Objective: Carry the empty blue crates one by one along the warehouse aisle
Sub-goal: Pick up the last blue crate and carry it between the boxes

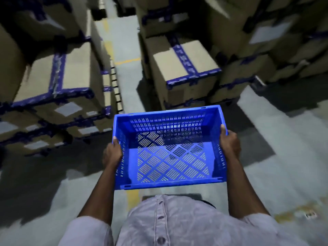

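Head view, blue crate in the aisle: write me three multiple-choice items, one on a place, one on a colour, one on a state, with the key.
1. Where do the left hand and the right hand hold the blue crate?
A. Both on the near rim.
B. One on each side wall.
C. Both under its floor.

2. What colour is the tape on the cardboard boxes?
A. Red.
B. Green.
C. Blue.

3. What is in the crate?
A. Nothing.
B. Parcels.
C. A second crate.

Key: 1 B, each hand grips the rim of one side wall; 2 C, blue strips cross the box tops and edges; 3 A, the slotted floor shows bare from wall to wall.
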